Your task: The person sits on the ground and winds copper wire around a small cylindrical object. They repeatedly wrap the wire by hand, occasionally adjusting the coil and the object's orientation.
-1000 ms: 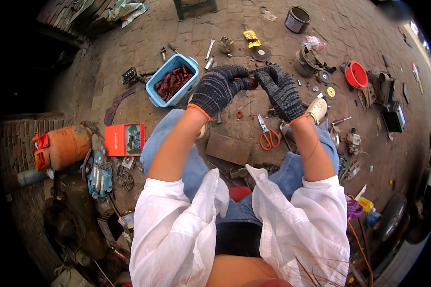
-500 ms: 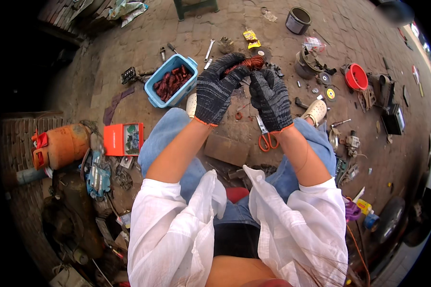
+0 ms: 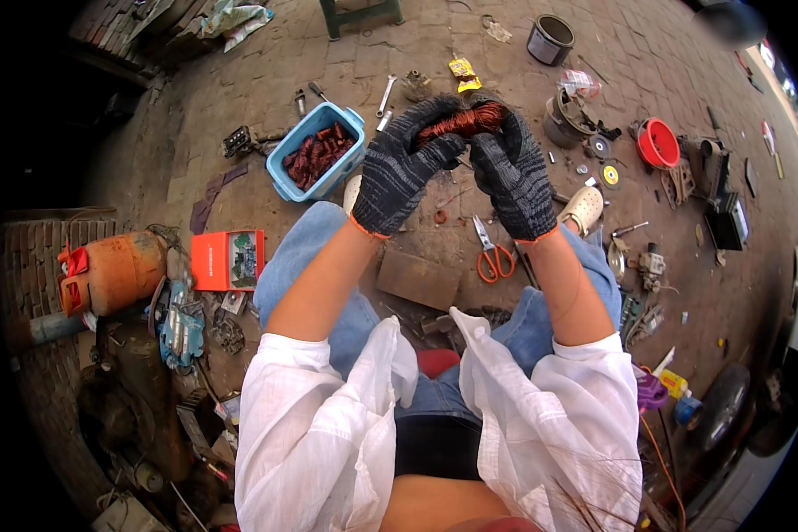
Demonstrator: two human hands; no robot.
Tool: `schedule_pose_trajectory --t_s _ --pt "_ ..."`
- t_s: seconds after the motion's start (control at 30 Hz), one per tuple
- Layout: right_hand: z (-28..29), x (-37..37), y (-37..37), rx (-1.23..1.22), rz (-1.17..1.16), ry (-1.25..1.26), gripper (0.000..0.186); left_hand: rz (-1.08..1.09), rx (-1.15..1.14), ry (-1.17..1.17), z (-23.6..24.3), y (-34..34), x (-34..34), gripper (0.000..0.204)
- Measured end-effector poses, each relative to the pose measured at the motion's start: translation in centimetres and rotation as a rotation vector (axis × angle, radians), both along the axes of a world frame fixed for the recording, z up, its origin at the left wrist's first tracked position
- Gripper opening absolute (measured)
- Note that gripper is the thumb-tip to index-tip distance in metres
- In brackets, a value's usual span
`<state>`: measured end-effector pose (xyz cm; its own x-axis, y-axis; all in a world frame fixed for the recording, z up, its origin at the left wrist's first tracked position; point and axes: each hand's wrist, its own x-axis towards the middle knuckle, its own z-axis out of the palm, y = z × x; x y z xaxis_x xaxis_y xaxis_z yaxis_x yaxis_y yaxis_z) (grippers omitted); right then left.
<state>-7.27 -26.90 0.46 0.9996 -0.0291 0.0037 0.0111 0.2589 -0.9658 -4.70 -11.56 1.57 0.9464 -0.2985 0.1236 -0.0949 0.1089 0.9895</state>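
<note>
A bundle of reddish-brown copper wire [image 3: 463,123] stretches between my hands, above the brick floor. My left hand [image 3: 408,164], in a dark grey knit glove with an orange cuff, is closed around the bundle's left end. Gloved the same way, my right hand [image 3: 512,173] grips its right end, thumb on the near side. Both palms and part of the wire are hidden by the fingers. Left of my left hand stands a light blue plastic tub [image 3: 279,168] with several similar copper bundles [image 3: 317,156] in it. Orange-handled scissors [image 3: 495,259] lie open on the floor below my hands.
A flat brown board [image 3: 418,280] lies between my legs. Farther off are a wrench [image 3: 387,96], a yellow packet [image 3: 464,74] and a dark bucket [image 3: 551,40]. At right sits a red bowl [image 3: 659,143]; at left, an orange gas cylinder [image 3: 120,270] and a red box [image 3: 225,261].
My right hand has shifted outward and turned, with its fingers now round the bundle's right end. More of the wire shows between my hands.
</note>
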Motion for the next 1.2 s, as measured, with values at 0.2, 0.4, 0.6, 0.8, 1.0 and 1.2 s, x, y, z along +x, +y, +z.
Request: schedule_pose_trajectory --t_s 0.2,0.4,0.6,0.8,1.0,1.2 --pt "0.1 -0.5 -0.9 -0.033 0.046 -0.121 0.038 -0.091 0.077 0.006 1.6 0.3 -0.5 0.044" --pt "1.3 -1.2 -2.0 -0.174 0.153 -0.264 0.042 -0.241 0.157 -0.002 2.1 1.6 -0.5 0.046" --pt "0.2 -0.3 -1.9 -0.527 0.14 -0.497 0.039 -0.298 -0.03 0.152 1.4 2.2 -0.2 0.045" --pt "0.9 -1.1 -0.8 -0.118 0.155 -0.134 0.042 -0.214 0.108 -0.051 1.6 2.2 -0.2 0.041" --pt "1.4 -1.0 0.1 -0.102 0.128 -0.067 0.044 -0.199 -0.143 0.294 0.7 1.9 -0.1 0.035" --pt "1.8 -0.4 -1.2 0.002 0.262 0.004 0.05 -0.376 -0.387 0.489 -0.8 2.9 0.2 0.039"
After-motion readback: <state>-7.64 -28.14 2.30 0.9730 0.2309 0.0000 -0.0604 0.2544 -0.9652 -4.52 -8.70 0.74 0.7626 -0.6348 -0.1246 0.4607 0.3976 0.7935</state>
